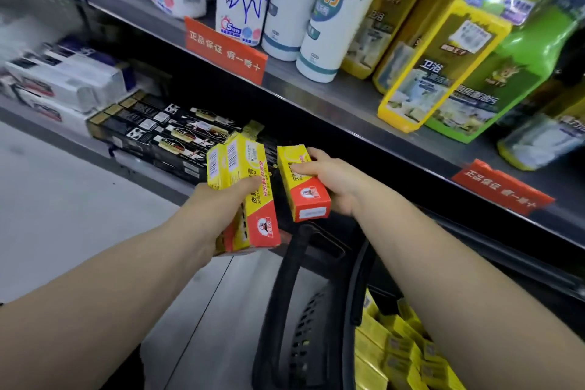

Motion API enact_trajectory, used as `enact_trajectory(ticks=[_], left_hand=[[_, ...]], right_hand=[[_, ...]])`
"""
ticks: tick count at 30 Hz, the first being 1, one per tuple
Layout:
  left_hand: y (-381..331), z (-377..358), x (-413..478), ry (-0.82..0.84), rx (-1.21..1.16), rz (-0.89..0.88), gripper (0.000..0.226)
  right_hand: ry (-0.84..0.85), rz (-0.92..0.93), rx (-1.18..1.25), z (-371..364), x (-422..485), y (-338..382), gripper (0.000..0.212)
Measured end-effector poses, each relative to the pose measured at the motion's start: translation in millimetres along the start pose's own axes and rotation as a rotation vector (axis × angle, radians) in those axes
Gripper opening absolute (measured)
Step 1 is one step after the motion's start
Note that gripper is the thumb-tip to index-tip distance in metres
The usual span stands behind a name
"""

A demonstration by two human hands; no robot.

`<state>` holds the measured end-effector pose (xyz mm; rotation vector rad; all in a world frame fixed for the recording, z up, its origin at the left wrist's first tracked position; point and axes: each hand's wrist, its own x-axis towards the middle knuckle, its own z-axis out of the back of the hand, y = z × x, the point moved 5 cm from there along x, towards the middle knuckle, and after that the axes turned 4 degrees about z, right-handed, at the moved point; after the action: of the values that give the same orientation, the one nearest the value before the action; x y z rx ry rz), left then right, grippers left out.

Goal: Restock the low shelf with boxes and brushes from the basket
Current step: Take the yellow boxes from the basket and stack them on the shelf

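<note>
Shop aisle; low shelf (104, 139) part-filled with black boxes (164, 133). Our left hand (221, 196) clamps a stack, likely two or three yellow boxes (240, 168); right hand (329, 180) holds one box (302, 184), aimed at the shelf gap. Basket (304, 310) below holds more.

yellow-red boxes (245, 196) held tilted | basket (304, 310) (black) holds more | low shelf (177, 187) dark

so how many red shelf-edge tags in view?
2. One red shelf-edge tag with white lettering hangs from the upper shelf's front lip, below the white spray cans. The second is on the same lip far right, under the green bottle. More may lie outside the frame.
</note>
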<state>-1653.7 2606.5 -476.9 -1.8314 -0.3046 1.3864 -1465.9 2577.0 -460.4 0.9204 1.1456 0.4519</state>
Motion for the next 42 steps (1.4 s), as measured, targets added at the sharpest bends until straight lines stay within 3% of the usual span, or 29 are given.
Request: enact_trajectory(ticks=[1, 3, 8, 14, 21, 28, 30, 34, 38, 42], left_hand=[[-2, 1, 4, -0.033, -0.014, -0.002, 0.041], [-2, -2, 4, -0.058, -0.015, 0.015, 0.038], [11, -18, 4, 0.007, 0.12, 0.05, 0.054], [29, -33, -3, -0.008, 0.143, 0.057, 0.062], [35, -31, 0, -0.119, 0.078, 0.055, 0.065], [20, -26, 13, -0.157, 0.092, 0.015, 0.064], [16, -23, 16, -0.181, 0.086, 0.004, 0.065], [13, -17, 21, -0.213, 0.083, -0.017, 0.066], [14, -8, 26, -0.225, 0.04, -0.005, 0.062], [16, 0, 29, -0.26, 0.02, 0.011, 0.065]], right_hand=[[-0.006, 0.023, -0.032, 5, 9, -1, 0.075], [-0.021, 0.05, -0.135, 18, 22, -3, 0.087], [-0.122, 0.081, -0.236, 42, 36, -9, 0.051], [-0.247, 0.177, -0.433, 53, 37, -13, 0.042], [-0.204, 0.125, -0.601, 82, 23, -31, 0.022], [-0.193, 0.008, -0.911, 105, 31, -42, 0.042], [-0.156, 0.001, -1.043, 92, 49, -39, 0.055], [-0.031, 0.024, -1.354, 58, 84, -51, 0.042], [0.132, -0.026, -1.531, 50, 103, -84, 0.064], [0.222, 0.013, -1.616, 49, 115, -100, 0.066]])
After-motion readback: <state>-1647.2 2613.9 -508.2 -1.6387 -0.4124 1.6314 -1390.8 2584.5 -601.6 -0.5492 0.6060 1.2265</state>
